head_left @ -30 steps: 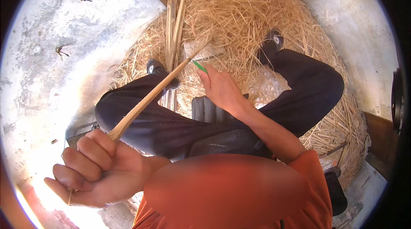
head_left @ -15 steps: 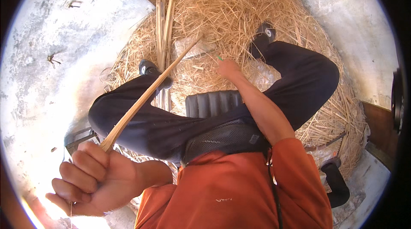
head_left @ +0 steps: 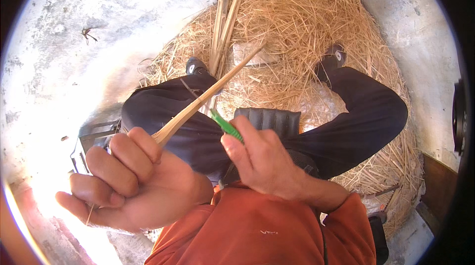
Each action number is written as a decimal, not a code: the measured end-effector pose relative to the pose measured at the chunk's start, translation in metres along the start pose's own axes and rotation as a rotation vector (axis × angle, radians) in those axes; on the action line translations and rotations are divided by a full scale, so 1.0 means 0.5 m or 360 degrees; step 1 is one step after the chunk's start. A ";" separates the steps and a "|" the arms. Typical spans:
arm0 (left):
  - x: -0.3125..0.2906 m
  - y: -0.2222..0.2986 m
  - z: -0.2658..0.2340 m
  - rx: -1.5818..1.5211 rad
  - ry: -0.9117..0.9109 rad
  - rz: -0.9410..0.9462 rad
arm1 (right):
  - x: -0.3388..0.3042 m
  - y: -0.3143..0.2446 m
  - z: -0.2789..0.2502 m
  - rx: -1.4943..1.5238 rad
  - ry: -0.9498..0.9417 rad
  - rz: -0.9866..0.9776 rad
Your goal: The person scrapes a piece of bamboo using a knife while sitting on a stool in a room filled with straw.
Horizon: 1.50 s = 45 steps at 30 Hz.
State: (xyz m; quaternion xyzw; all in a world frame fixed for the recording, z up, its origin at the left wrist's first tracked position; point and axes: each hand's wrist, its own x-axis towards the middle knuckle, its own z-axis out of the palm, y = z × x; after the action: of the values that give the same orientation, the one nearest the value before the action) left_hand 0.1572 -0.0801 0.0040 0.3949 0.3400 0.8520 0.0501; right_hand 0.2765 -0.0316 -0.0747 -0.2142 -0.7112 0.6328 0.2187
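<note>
left hand (head_left: 131,181) fisted round wood strip (head_left: 198,102); right hand (head_left: 264,158) closed on green-handled knife (head_left: 227,127), blade (head_left: 190,88) crossing strip, contact unclear from here. best: shallow strokes, away from left hand.

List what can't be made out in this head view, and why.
Head view:
Tapered pale-wood stick: thick lower end, hidden inside the closed left hand.
Thin-bladed tool with ribbed green handle: handle's rear, covered by the right hand; blade edge, blurred and too thin.
Rounded black object at right: outer side, cut off by the dark fisheye rim.
</note>
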 end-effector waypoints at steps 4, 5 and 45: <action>0.004 0.014 -0.006 0.0069 -0.0231 0.0002 | -0.008 -0.017 0.015 -0.0202 0.0003 -0.0061; 0.003 0.015 -0.007 0.0081 -0.0283 -0.0001 | -0.007 -0.017 0.014 -0.0271 0.0009 -0.0089; -0.011 0.013 0.014 0.0007 -0.0100 -0.0037 | 0.082 0.273 -0.066 -0.0687 0.0257 0.0509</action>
State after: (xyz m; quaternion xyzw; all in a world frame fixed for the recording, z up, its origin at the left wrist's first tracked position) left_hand 0.1669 -0.0830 0.0078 0.4177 0.3446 0.8378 0.0697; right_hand 0.2662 0.0338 -0.2053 -0.4149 -0.7670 0.4741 0.1214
